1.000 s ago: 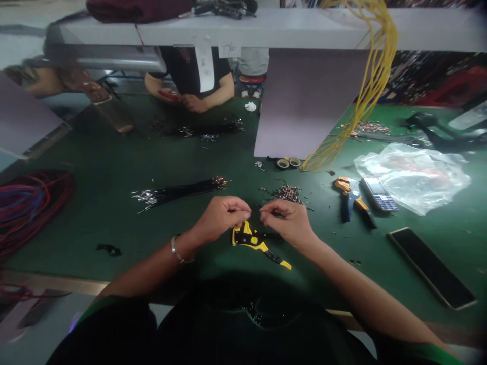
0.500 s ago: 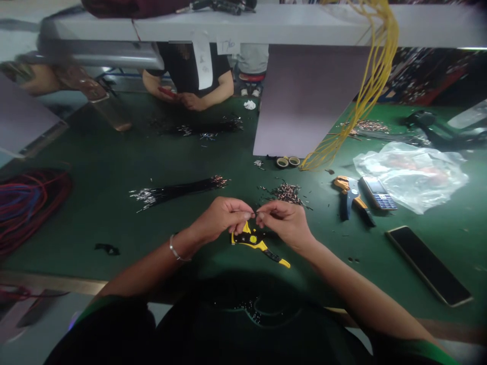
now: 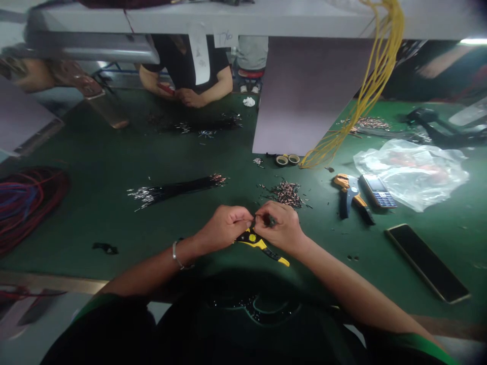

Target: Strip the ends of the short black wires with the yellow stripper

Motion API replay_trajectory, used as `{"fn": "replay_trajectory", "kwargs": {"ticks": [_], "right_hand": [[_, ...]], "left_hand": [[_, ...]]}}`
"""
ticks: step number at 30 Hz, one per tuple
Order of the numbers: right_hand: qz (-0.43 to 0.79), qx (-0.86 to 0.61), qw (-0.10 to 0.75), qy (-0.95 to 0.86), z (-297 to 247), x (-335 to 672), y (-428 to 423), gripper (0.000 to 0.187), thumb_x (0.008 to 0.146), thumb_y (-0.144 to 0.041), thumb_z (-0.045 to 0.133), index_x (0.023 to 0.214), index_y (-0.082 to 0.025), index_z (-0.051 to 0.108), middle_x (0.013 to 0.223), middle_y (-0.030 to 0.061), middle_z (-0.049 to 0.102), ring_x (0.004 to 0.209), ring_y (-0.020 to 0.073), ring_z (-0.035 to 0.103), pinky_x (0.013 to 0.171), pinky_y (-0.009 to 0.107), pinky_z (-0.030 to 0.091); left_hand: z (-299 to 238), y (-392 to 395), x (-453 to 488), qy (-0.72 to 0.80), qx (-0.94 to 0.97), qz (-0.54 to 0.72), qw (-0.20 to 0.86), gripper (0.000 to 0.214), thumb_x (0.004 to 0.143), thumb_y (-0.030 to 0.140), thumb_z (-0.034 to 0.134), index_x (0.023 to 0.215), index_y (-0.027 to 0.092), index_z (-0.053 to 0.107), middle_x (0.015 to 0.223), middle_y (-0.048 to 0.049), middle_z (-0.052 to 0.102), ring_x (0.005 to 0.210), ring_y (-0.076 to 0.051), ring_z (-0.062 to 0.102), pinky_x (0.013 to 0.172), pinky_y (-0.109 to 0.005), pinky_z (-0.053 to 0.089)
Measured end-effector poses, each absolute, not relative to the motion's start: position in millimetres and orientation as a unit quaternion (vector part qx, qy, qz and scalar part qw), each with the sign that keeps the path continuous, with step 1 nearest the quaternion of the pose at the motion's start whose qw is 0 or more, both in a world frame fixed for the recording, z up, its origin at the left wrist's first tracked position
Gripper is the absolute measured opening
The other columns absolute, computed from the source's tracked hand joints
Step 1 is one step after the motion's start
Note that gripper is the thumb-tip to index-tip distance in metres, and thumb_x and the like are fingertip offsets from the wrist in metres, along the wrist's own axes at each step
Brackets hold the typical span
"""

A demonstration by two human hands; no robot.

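Note:
Over the green table, my left hand point(image 3: 224, 225) and my right hand point(image 3: 280, 227) meet fingertip to fingertip. Both are closed in a pinch on a thin dark wire point(image 3: 253, 220), mostly hidden by the fingers. Below them lies a yellow and black wire stripper point(image 3: 262, 245), its head partly covered by my left hand. Just beyond my right hand is a pile of short copper-ended wire pieces point(image 3: 286, 193). Ahead of my left hand lies a bundle of black wires point(image 3: 182, 188) with silvery ends on the left and coppery ends on the right.
At right are orange-handled pliers point(image 3: 352, 196), a keypad phone point(image 3: 378, 191), a smartphone point(image 3: 428, 263) and a plastic bag point(image 3: 414, 172). Yellow wires point(image 3: 375, 91) hang from the shelf point(image 3: 304, 23). Red and blue coils point(image 3: 30, 203) lie left. A co-worker's hands point(image 3: 190, 97) are across the table.
Both hands have turned slightly and drawn tighter together; my left fingers have curled in and cover more of the wire stripper. At the upper right, a person's arm has appeared.

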State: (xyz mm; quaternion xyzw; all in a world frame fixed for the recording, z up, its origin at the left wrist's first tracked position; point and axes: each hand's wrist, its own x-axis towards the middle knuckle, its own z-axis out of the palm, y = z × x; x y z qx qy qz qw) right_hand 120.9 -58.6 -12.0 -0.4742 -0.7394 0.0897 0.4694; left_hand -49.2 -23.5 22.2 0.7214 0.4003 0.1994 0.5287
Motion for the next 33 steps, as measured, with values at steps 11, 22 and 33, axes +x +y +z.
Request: {"fn": "replay_trajectory", "kwargs": {"ticks": [11, 22, 33], "right_hand": [[0.085, -0.502, 0.463, -0.726, -16.9, 120.0, -54.6, 0.012, 0.069, -0.010, 0.052, 0.062, -0.020, 0.055, 0.055, -0.0022, 0.058, 0.049, 0.0108, 0.054, 0.051, 0.023, 0.043], [0.049, -0.476, 0.470, -0.742, -17.5, 119.5, -52.8, 0.014, 0.071, -0.010, 0.050, 0.061, -0.020, 0.053, 0.053, -0.0014, 0.055, 0.049, 0.0117, 0.052, 0.050, 0.024, 0.042], [0.044, -0.485, 0.461, -0.742, -19.6, 118.4, -48.0, 0.014, 0.070, -0.010, 0.050, 0.060, -0.020, 0.053, 0.053, -0.0011, 0.054, 0.049, 0.0114, 0.050, 0.049, 0.024, 0.040]], "left_hand": [[12.2, -18.9, -47.9, 0.418, 0.694, 0.204, 0.550, 0.017, 0.073, 0.020, 0.051, 0.070, 0.012, 0.065, 0.056, 0.0028, 0.051, 0.052, -0.007, 0.041, 0.047, -0.019, 0.032], [12.5, -18.1, -48.0, 0.409, 0.697, 0.209, 0.551, 0.015, 0.073, 0.016, 0.051, 0.069, 0.013, 0.065, 0.048, 0.0062, 0.045, 0.046, -0.006, 0.037, 0.046, -0.019, 0.030], [12.6, -16.5, -46.9, 0.423, 0.676, 0.206, 0.568, 0.014, 0.071, 0.014, 0.051, 0.067, 0.014, 0.064, 0.044, 0.0076, 0.042, 0.044, -0.006, 0.035, 0.044, -0.019, 0.029]]}}
